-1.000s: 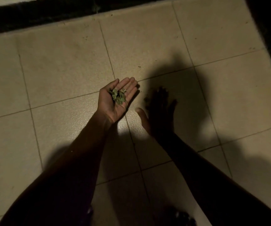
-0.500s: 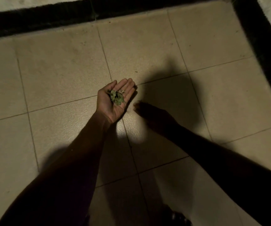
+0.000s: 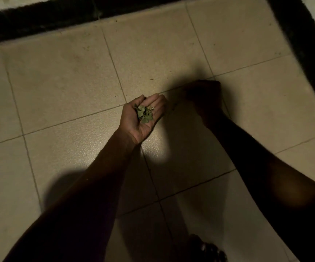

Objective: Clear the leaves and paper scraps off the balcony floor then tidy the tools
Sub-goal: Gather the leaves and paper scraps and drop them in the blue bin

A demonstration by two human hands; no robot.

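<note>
My left hand (image 3: 141,118) is held palm up over the beige tiled floor (image 3: 62,87), cupped around a small pile of dry green leaves (image 3: 144,114). My right hand (image 3: 204,97) is just to its right, in deep shadow, reaching down toward the floor near a tile joint. Its fingers look curled, but the dark hides whether anything is in them. A tiny dark scrap (image 3: 151,79) lies on the tile beyond my left hand.
A black raised border (image 3: 39,21) runs along the far edge of the floor and another black border strip (image 3: 300,44) down the right side. A dark object (image 3: 207,248), perhaps my foot, shows at the bottom. Small specks dot the far tiles.
My right hand has moved forward and to the right, from flat beside my left hand to a curled pose at the floor. My left hand has cupped its fingers a little more around the leaves.
</note>
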